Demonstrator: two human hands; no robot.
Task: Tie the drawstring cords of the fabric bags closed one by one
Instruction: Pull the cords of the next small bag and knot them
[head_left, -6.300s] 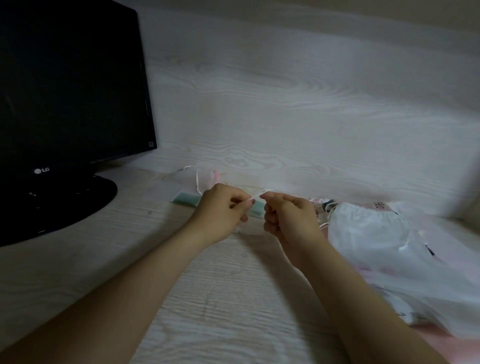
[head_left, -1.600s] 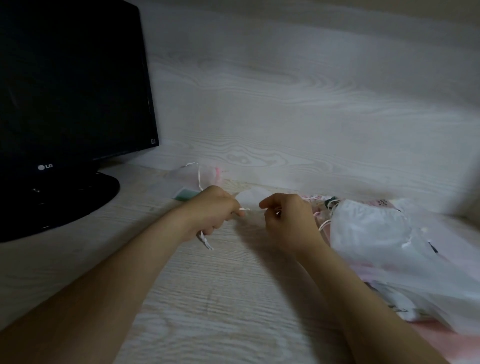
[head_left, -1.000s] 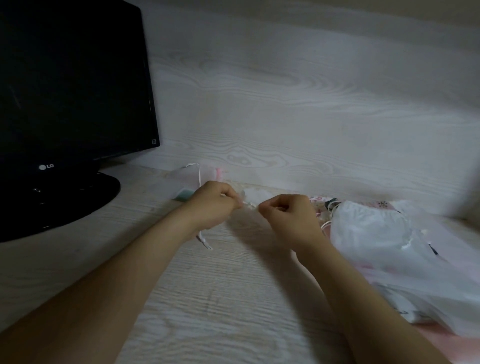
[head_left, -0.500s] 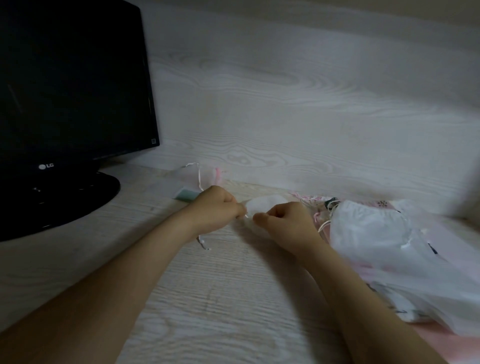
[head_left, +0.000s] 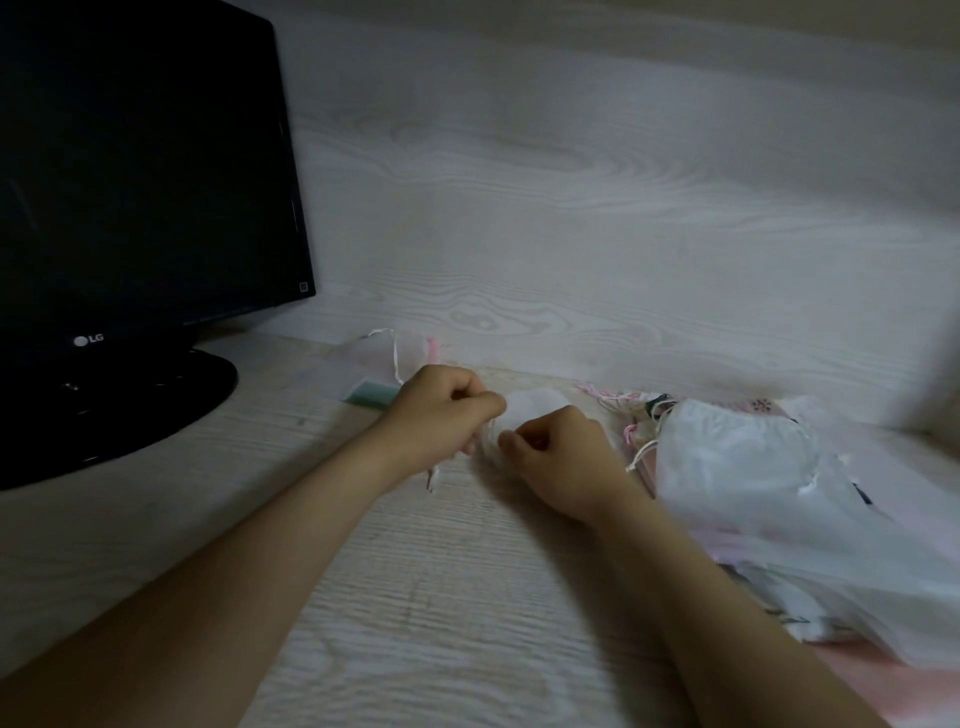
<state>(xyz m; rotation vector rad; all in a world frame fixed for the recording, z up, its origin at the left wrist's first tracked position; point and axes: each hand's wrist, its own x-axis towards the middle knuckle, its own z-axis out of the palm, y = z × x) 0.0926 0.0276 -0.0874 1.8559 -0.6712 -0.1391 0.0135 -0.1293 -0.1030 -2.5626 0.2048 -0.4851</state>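
Mid-knot on the sheer bag (head_left: 537, 408) just behind the grip, left hand (head_left: 441, 415) and right hand (head_left: 561, 460) pinch its cord (head_left: 432, 475); next, probably, pull the ends apart to cinch.

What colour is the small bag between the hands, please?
The small bag is sheer white; head view.

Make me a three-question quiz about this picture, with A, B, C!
1. Where is the monitor from the left hand and right hand? A) left B) right C) between them
2. What colour is the small pouch? A) red B) white C) black
3. What are the hands doing? A) lying flat B) gripping, pinching C) waving
Answers: 1 A, it stands far left. 2 B, its sheer cloth looks white. 3 B, the left hand grips the cord, the right pinches the small pouch.
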